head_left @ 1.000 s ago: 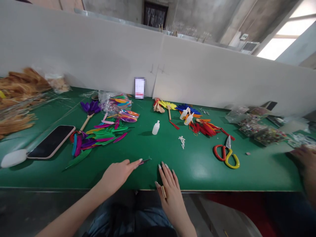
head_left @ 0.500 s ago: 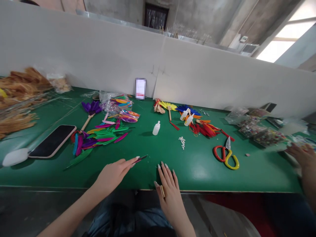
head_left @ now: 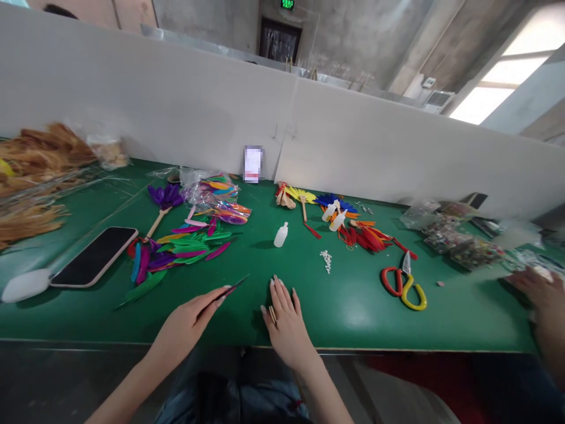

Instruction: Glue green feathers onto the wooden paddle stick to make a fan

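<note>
Left hand (head_left: 189, 321): grip pinching slim, dark, pointed tool (head_left: 232, 288)
Right hand (head_left: 285, 324): grip spread, palm down over glossy green surface (head_left: 362, 312)
Small white beads (head_left: 326, 260): farther back, right

We are reading a single word, EXIT, which is glowing in green capitals on the small sign (head_left: 286, 4) at the top edge of our view. The sign is standing out against the grey concrete wall (head_left: 357, 29), above the dark doorway (head_left: 280, 40). Over that word we are also seeing a row of green characters, but they are coming out too small for us to read surely. On the upright screen (head_left: 253, 164) that is standing before the white partition (head_left: 198, 112), coarse pixels are hiding the content, and we are making out only a pale field with a reddish band near the bottom.
</note>
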The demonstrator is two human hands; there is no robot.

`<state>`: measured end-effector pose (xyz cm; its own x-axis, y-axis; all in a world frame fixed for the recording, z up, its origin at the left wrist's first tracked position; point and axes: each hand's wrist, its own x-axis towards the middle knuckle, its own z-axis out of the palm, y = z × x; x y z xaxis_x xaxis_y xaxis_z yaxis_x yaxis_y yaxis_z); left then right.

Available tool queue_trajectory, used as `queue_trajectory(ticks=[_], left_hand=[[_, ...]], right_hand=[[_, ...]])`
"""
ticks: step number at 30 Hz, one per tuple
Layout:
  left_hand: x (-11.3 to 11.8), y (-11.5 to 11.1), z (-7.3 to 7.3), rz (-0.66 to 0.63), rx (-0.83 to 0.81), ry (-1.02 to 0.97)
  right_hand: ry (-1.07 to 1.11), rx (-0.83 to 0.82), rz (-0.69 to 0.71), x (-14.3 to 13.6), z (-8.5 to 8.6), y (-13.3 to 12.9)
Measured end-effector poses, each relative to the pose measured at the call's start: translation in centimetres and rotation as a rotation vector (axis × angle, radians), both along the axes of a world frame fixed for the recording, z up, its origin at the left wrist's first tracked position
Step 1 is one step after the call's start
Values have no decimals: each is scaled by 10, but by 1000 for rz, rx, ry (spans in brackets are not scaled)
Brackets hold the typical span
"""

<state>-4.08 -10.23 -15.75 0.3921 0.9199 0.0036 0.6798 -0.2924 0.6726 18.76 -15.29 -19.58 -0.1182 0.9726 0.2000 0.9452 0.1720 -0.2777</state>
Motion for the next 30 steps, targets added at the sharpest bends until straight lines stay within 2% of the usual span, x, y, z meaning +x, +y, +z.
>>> queue_trajectory(ticks=[4,8,15,19,22,26,27,28,29,30], left_hand=[[-3,0,0,-8,12,-13],[-2,0,-7,-19,10,-14],[7,-1,-11,-50,2,15],[9,0,-8,-76,-15,26],[10,0,-3,-72,-54,28],[15,-1,4,-49,-91,33],[16,-2,5,-44,-88,32],[17,-3,5,-42,-81,31],[18,-3,5,-40,-69,29],[18,-4,5,-39,-56,27]], right_hand=[[12,-24,17,0,0,4],[16,-44,83,1,5,-3],[-16,-72,178,0,11,-27],[-52,-37,152,7,7,-52],[-75,10,8,39,-3,-94],[-1,143,-249,110,-9,-164],[26,96,-309,123,-5,-176],[55,18,-445,132,1,-183],[79,-56,-568,137,9,-186],[98,-133,-626,136,18,-183]])
